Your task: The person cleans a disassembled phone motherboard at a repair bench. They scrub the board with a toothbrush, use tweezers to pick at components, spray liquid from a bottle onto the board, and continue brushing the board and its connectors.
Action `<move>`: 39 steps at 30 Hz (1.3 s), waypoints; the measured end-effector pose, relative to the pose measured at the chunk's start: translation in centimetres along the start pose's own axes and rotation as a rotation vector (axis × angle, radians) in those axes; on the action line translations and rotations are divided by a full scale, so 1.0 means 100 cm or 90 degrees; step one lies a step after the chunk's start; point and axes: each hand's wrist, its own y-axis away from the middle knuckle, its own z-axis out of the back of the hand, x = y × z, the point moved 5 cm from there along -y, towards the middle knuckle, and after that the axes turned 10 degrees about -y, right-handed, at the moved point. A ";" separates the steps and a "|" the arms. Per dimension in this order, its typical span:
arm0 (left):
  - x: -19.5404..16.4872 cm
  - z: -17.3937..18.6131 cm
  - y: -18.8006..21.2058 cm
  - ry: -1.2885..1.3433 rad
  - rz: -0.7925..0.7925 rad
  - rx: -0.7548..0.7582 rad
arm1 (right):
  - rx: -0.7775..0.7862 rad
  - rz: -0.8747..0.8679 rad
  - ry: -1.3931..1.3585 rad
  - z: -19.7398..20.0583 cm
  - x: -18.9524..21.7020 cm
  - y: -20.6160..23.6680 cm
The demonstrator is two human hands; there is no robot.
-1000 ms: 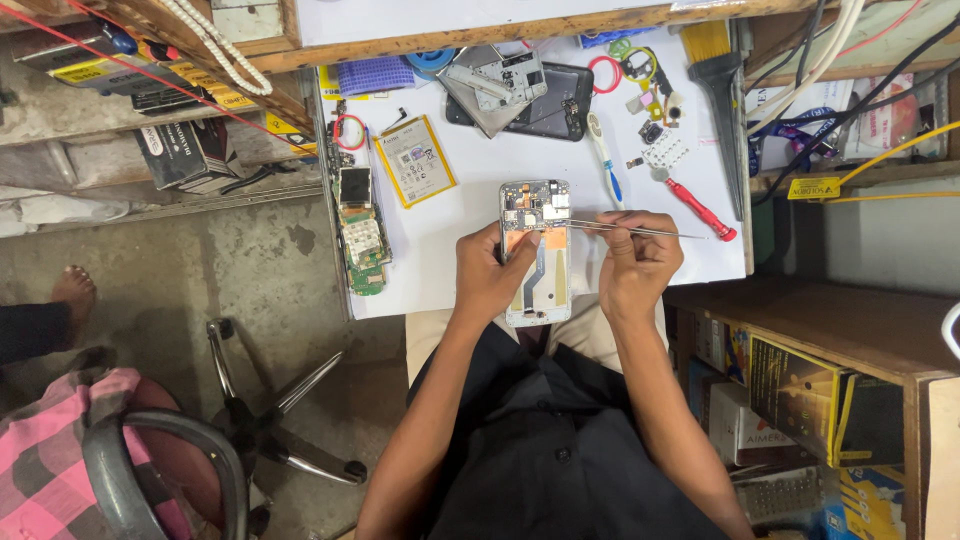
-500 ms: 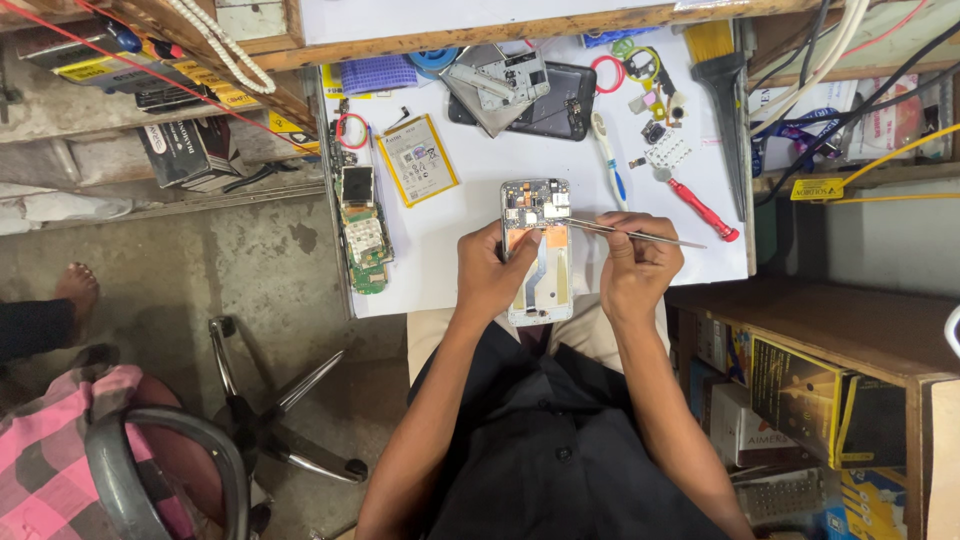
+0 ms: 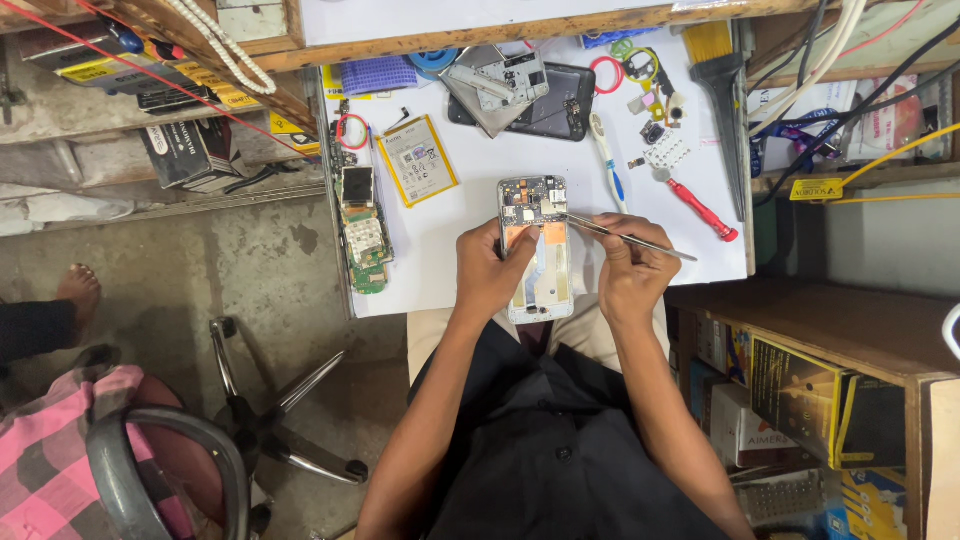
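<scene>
An opened phone frame [image 3: 538,245] lies on the white table [image 3: 450,250], its circuit board bared at the top end. My left hand [image 3: 490,272] grips the frame's left side. My right hand [image 3: 628,272] holds metal tweezers [image 3: 630,238], whose tip touches the frame's right edge near the board.
A green circuit board [image 3: 362,232] and a flat battery [image 3: 417,159] lie to the left. A dark phone back and metal shield [image 3: 520,88], a toothbrush [image 3: 607,155], a red screwdriver [image 3: 700,209] and small parts sit further back. A chair [image 3: 170,460] stands at the lower left, and boxes [image 3: 800,390] on the right.
Both hands stay on the phone frame. The tweezers have shifted only slightly at the frame's right edge.
</scene>
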 end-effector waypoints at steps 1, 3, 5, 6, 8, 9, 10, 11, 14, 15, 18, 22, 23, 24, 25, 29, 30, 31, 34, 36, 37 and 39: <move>0.001 0.000 0.000 0.006 0.006 0.001 | -0.001 0.000 -0.003 0.000 0.000 0.000; 0.002 0.000 -0.001 0.019 0.017 0.002 | -0.003 0.000 -0.009 -0.001 0.000 0.000; 0.001 0.000 -0.001 0.001 0.019 -0.004 | -0.015 -0.008 -0.034 0.000 -0.001 -0.001; 0.001 0.000 -0.001 -0.008 0.020 -0.007 | -0.021 -0.012 -0.047 0.001 -0.001 -0.001; 0.002 0.000 -0.001 0.010 0.023 -0.009 | -0.015 -0.010 -0.028 0.000 -0.001 -0.001; 0.002 0.000 -0.001 0.019 0.024 -0.010 | -0.012 -0.010 -0.019 0.000 -0.001 -0.001; 0.001 -0.001 -0.001 0.014 0.021 -0.012 | -0.009 -0.008 -0.013 0.000 -0.001 -0.001; 0.001 0.000 -0.002 0.009 0.018 -0.013 | -0.007 -0.007 -0.007 -0.001 -0.001 -0.001; 0.002 0.001 -0.002 0.001 0.025 -0.015 | 0.000 -0.011 0.017 -0.001 -0.002 0.000; 0.003 0.001 -0.002 0.000 0.030 -0.014 | 0.001 -0.014 0.026 -0.001 -0.002 0.000; 0.003 0.001 -0.002 0.018 0.029 -0.015 | 0.006 -0.018 0.014 -0.002 -0.002 0.001; 0.004 0.002 -0.003 0.012 0.021 -0.016 | 0.009 -0.022 0.013 -0.004 -0.003 0.001; 0.004 0.002 -0.003 0.016 0.021 -0.016 | 0.008 -0.022 0.011 -0.004 -0.003 0.001; 0.004 0.002 -0.003 0.020 0.021 -0.016 | 0.007 -0.023 0.008 -0.004 -0.003 0.000; 0.004 0.002 -0.003 0.015 0.026 -0.017 | 0.006 -0.025 -0.007 -0.004 -0.003 0.000; 0.005 0.002 -0.003 0.008 0.035 -0.016 | 0.008 -0.024 -0.022 -0.004 -0.002 -0.002; 0.005 0.002 -0.002 0.010 0.035 -0.015 | 0.009 -0.022 -0.014 -0.004 -0.002 -0.002; 0.005 0.001 -0.002 0.015 0.032 -0.014 | 0.012 -0.022 -0.012 -0.005 -0.001 -0.002; 0.004 0.001 -0.002 0.023 0.027 -0.010 | 0.017 -0.020 -0.006 -0.005 -0.001 -0.002; 0.004 0.001 -0.003 0.021 0.026 -0.007 | 0.017 -0.018 -0.003 -0.005 0.000 -0.002; 0.003 0.001 -0.004 0.014 0.026 -0.006 | 0.022 -0.013 -0.004 -0.005 0.000 -0.003; 0.004 0.001 -0.003 0.003 0.026 -0.004 | 0.032 -0.005 -0.004 -0.005 0.001 -0.003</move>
